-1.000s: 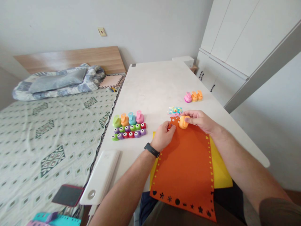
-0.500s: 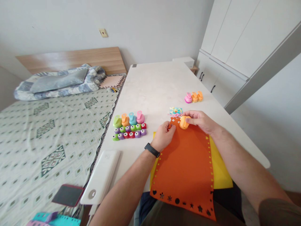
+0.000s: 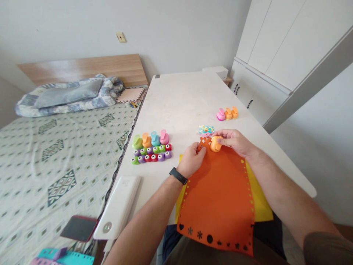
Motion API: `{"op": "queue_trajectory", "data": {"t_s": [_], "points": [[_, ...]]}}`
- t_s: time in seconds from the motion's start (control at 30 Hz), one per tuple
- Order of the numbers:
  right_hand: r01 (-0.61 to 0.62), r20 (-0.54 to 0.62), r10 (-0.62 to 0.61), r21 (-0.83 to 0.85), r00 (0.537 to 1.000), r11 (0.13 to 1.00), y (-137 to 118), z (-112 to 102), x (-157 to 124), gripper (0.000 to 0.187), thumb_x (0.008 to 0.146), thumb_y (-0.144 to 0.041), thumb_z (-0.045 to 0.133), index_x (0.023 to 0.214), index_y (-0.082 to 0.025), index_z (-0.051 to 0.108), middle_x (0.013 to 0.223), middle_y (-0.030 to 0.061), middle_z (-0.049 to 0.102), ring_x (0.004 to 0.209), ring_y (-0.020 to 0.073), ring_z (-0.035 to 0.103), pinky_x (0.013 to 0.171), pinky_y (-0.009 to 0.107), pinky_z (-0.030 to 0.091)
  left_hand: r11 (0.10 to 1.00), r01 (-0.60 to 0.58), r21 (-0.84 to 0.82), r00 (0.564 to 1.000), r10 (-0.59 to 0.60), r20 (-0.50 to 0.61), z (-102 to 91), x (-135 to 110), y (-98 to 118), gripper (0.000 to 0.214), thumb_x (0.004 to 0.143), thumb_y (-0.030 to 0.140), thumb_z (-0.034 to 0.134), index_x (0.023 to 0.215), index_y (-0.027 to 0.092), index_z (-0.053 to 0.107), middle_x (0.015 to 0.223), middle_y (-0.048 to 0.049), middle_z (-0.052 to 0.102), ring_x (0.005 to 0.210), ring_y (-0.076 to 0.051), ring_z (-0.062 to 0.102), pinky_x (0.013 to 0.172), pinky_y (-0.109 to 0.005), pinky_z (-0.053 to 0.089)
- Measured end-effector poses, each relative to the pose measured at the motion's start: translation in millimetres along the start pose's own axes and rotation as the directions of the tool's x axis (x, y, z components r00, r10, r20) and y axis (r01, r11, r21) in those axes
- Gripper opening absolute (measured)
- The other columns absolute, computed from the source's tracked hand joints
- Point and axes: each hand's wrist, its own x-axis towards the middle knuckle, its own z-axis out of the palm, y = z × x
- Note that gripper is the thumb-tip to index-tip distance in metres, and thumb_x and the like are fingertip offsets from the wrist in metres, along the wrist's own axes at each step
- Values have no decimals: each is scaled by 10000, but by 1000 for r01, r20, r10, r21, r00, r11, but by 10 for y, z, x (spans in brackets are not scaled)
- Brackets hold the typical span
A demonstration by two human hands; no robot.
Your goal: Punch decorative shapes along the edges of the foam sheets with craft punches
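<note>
An orange sheet (image 3: 217, 195) with shapes punched along its edges hangs from the table toward my lap. Its far left corner is pinched by my left hand (image 3: 193, 158), which wears a black wristband. My right hand (image 3: 234, 141) is closed around a light orange craft punch (image 3: 216, 144) that sits at the sheet's far edge. Beneath the orange sheet lies a yellow sheet (image 3: 260, 198). A small pile of coloured cut-out bits (image 3: 206, 130) rests just beyond the punch.
Left on the white table (image 3: 179, 95) stand larger punches (image 3: 155, 139) and rows of small punches (image 3: 154, 158). Three more punches (image 3: 227, 113) are at the right. A white power bank (image 3: 118, 206) and a dark phone-like device (image 3: 79, 228) lie near left, beside the bed (image 3: 91, 147).
The near end of the orange sheet has shifted slightly up and to the right, curling a little. Both hands stay nearly where they were, still holding the sheet and punch.
</note>
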Motion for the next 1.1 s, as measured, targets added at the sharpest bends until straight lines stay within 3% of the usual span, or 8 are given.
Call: {"op": "queue_trajectory", "data": {"t_s": [0.23, 0.5, 0.6, 0.8, 1.1], "points": [[-28, -91, 28, 2, 995, 1000, 46, 22, 32, 307, 733, -408, 857, 942, -205, 759, 894, 43, 755, 790, 196, 671, 802, 338, 519, 999, -15, -43, 1000, 16, 11, 16, 1, -37, 276, 934, 432, 533, 827, 179, 557, 680, 42, 457, 613, -102, 371, 551, -252, 255], [4, -12, -4, 4, 1000, 1000, -9, 27, -18, 310, 778, -387, 838, 1007, -200, 743, 973, 43, 749, 868, 181, 669, 828, 299, 505, 999, 10, -41, 1000, -9, 18, 16, 0, -19, 281, 926, 432, 537, 805, 179, 538, 675, 44, 436, 624, -103, 372, 555, -255, 247], [-5, -78, 9, 53, 997, 999, -1, -2, -1, 335, 783, -393, 832, 1037, -193, 741, 992, 60, 754, 888, 200, 681, 831, 322, 524, 999, 15, -35, 1000, -14, 27, 15, 3, -21, 282, 933, 437, 525, 828, 176, 547, 681, 44, 433, 626, -102, 366, 551, -254, 238], [104, -256, -63, 152, 965, 983, 26, -98, 72, 328, 775, -404, 834, 1015, -194, 757, 962, 74, 761, 878, 222, 694, 799, 347, 557, 1000, 30, -7, 999, -30, 26, 11, -6, -22, 286, 937, 442, 516, 832, 178, 544, 676, 48, 412, 621, -101, 354, 549, -254, 232], [144, -367, -80, 149, 927, 978, 41, -136, 99, 347, 748, -426, 852, 993, -196, 761, 935, 64, 755, 877, 221, 706, 806, 361, 578, 998, 56, 40, 998, -56, 9, -13, -11, 25, 298, 929, 432, 516, 766, 184, 482, 653, 54, 388, 611, -97, 357, 545, -256, 234]]}}
